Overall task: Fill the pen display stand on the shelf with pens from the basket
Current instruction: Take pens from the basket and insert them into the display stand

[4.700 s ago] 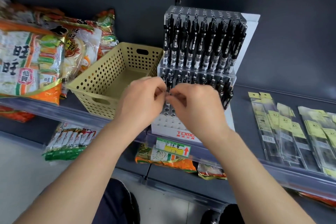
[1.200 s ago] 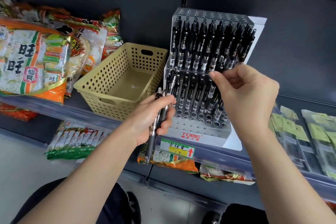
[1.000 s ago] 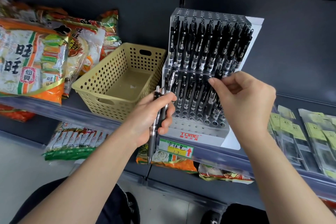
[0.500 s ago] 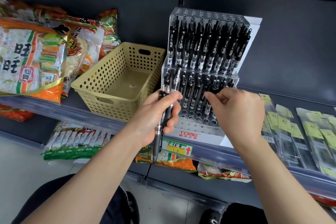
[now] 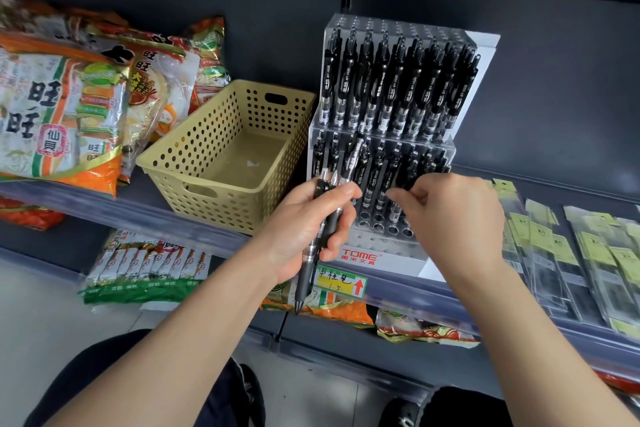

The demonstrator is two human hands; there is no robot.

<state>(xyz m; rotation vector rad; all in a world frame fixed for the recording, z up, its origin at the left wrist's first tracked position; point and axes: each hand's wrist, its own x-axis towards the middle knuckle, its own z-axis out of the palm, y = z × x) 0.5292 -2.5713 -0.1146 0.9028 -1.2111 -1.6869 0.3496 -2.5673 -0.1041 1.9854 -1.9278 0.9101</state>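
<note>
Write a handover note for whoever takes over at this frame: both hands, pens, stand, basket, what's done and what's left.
Left hand grips a few pens, tips down, in front of the stand.
Right hand is at the lower tier, fingers curled among the pens there; whether they pinch one is hidden.
Basket, left of the stand: no pens visible inside.
Done: upper tier looks full; the lower tier's back rows hold pens.
Left: front holes are empty; the left hand's pens likely go there.
</note>
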